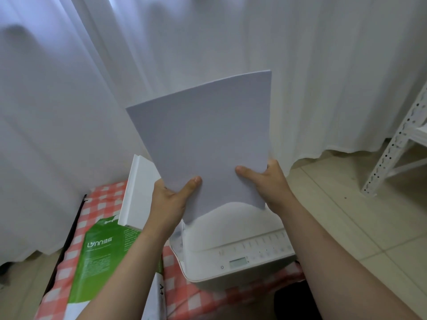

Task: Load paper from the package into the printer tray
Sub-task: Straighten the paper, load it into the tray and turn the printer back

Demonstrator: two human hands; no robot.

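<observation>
My forearms reach up from the frame's bottom, left hand (172,195) and right hand (268,179) each pinching the paper (203,139) upright above the printer (233,248). Bowed sheets could fan or jam in the tray (136,190), I reckon

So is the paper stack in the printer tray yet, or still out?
Out. Both the left hand and right hand hold the paper stack upright above the printer.

White curtains (231,38) are hanging behind; a red-checked cloth (101,204) is covering the counter; a white perforated shelf frame (392,144) is standing on the tiled floor (346,215).
</observation>
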